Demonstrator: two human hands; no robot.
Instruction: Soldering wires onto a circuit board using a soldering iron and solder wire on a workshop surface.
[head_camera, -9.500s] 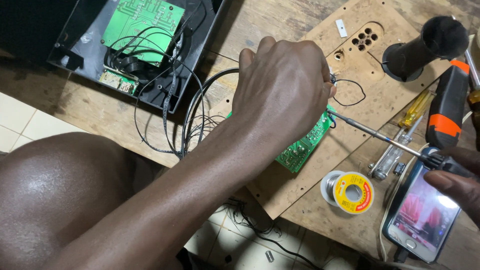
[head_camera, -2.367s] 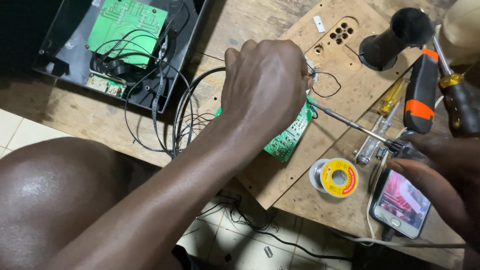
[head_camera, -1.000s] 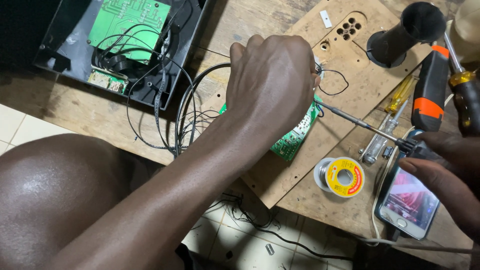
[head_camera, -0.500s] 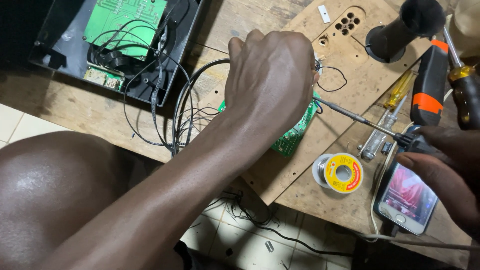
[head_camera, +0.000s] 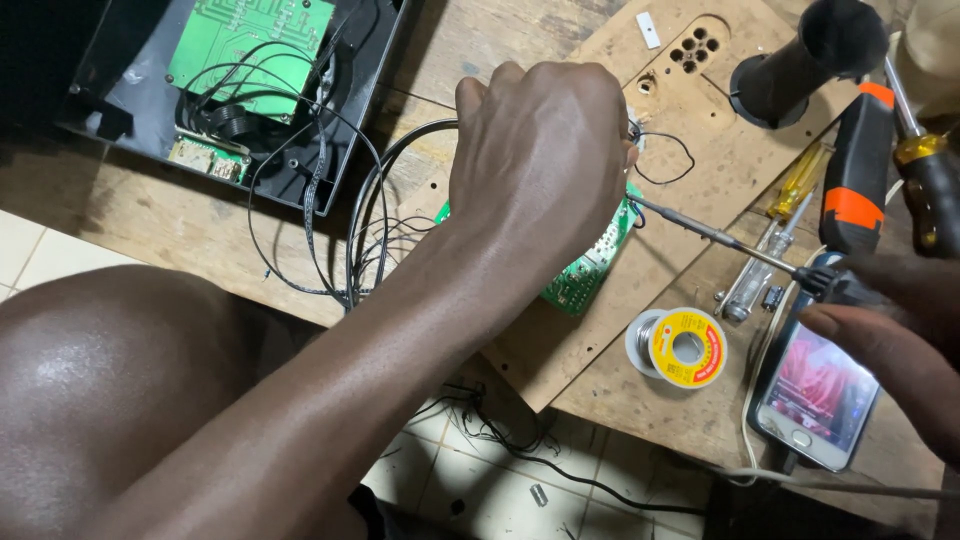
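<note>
Casing (head_camera: 130, 95) of black plastic is lying at the far left of the wooden surface (head_camera: 150, 235), carrying a large green circuit board (head_camera: 250, 35), with black wires (head_camera: 330, 230) trailing rightward from it. Your left hand (head_camera: 545, 160) is reaching across at centre, its grip curled shut over a small green circuit board (head_camera: 590, 265), which is resting tilted on a fibreboard panel (head_camera: 700, 120). Further right, you are holding a soldering iron (head_camera: 720, 235); its thin shaft is running from the board's upper edge to your right hand (head_camera: 900, 330), whose grip is closing round the handle at the frame's edge. Just below the shaft, a solder spool (head_camera: 680, 347) with a yellow label is lying flat. A phone (head_camera: 815, 395) is lying beside it, partly under your right fingers.
</note>
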